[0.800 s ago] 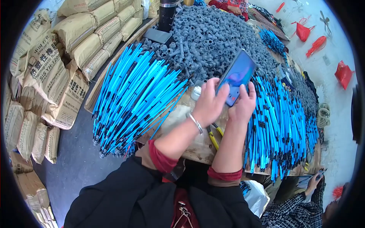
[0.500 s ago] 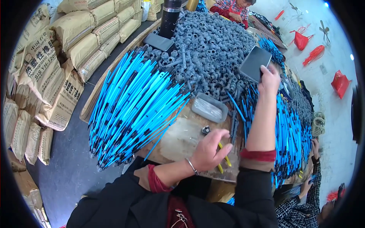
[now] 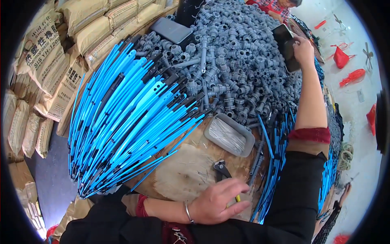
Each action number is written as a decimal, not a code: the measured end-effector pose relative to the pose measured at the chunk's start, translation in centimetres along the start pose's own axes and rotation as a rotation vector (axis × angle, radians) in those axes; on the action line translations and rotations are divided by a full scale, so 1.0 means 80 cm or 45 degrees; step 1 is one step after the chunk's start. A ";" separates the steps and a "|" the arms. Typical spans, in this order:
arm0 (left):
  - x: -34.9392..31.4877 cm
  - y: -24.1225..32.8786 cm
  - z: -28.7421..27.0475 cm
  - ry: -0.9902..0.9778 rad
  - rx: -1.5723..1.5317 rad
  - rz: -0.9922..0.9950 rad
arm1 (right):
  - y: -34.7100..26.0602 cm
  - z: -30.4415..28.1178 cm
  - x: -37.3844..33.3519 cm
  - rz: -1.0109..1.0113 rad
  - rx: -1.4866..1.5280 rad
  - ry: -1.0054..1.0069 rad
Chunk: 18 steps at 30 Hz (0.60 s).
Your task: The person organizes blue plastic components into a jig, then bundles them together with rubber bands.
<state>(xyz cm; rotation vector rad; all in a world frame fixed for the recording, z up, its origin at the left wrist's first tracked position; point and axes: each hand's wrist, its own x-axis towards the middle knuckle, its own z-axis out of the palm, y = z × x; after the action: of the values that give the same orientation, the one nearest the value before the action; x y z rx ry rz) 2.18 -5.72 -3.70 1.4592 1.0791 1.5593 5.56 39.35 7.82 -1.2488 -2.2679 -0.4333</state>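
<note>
A dark, flat smartphone (image 3: 286,49) is gripped at its right edge by my right hand (image 3: 304,51), its arm stretched forward over the pile of grey plastic fittings (image 3: 239,49). My left hand (image 3: 217,202) hovers or rests low over the wooden tabletop, fingers apart. Under it lie pliers (image 3: 221,168) with a dark head and yellow handles, partly hidden; I cannot tell whether the hand touches them. Beyond the pliers stands a grey tray (image 3: 247,150) of thin, pale metal-looking pins. Long blue strips with black parts (image 3: 126,118) lie heaped to the left.
More blue strips (image 3: 280,150) lie beneath my right arm. A dark lidded box (image 3: 172,30) stands at the pile's far left. Paper sacks (image 3: 95,34) are stacked at left. One person (image 3: 276,8) sits across the table; another's arm (image 3: 337,207) shows at lower right.
My right hand has carried the phone farther forward and right, and the phone has turned more upright. My left hand stays near the pliers. The whole view has shifted.
</note>
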 end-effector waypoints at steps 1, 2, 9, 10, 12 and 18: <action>0.000 0.000 0.000 -0.042 -0.051 -0.030 | 0.005 0.011 0.007 -0.004 0.023 -0.042; 0.000 0.000 0.002 -0.038 -0.048 -0.043 | 0.009 0.024 0.010 -0.004 0.032 -0.052; 0.000 -0.002 -0.003 -0.143 -0.068 -0.068 | 0.047 0.057 0.000 -0.096 -0.011 -0.100; -0.003 0.001 -0.004 -0.167 -0.102 -0.097 | 0.032 0.042 -0.007 -0.091 -0.016 -0.161; 0.007 0.002 -0.004 -0.158 -0.109 -0.186 | 0.090 0.008 0.000 -0.199 -0.011 -0.054; 0.001 -0.007 0.011 0.023 -0.123 -0.108 | 0.024 -0.184 -0.129 0.258 0.079 -0.388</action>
<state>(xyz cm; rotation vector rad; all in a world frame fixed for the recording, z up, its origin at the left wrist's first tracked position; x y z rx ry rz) 3.01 -5.34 -4.16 1.3211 1.0479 1.5458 15.95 25.91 14.00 -1.5831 -2.3447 -0.1027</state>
